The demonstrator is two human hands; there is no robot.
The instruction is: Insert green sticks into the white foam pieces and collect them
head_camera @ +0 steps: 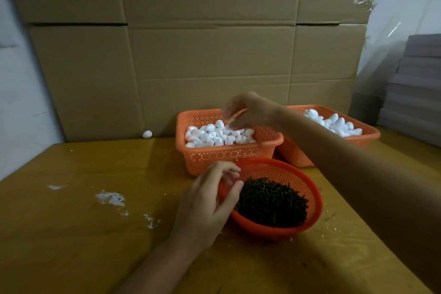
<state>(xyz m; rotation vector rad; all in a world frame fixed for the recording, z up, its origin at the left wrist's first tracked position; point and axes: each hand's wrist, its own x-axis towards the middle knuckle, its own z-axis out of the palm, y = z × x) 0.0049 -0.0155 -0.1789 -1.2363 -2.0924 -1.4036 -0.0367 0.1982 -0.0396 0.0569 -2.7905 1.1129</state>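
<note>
A round orange bowl (pixel 286 229) near the table's front holds a heap of dark green sticks (pixel 272 200). Behind it, a rectangular orange basket (pixel 229 155) is full of white foam pieces (pixel 214 135). My left hand (pixel 205 205) hovers at the bowl's left rim. Its fingers are loosely curled and its thumb is over the rim; I see nothing held in it. My right hand (pixel 248 110) reaches over the basket, blurred, with its fingertips down at the foam pile. Whether it pinches a piece is unclear.
A second orange basket (pixel 362 138) with foam pieces stands at the back right, partly behind my right forearm. One loose foam piece (pixel 147 134) lies against the cardboard wall (pixel 191 55). White crumbs (pixel 111 198) dot the wooden table (pixel 83 234) on the left.
</note>
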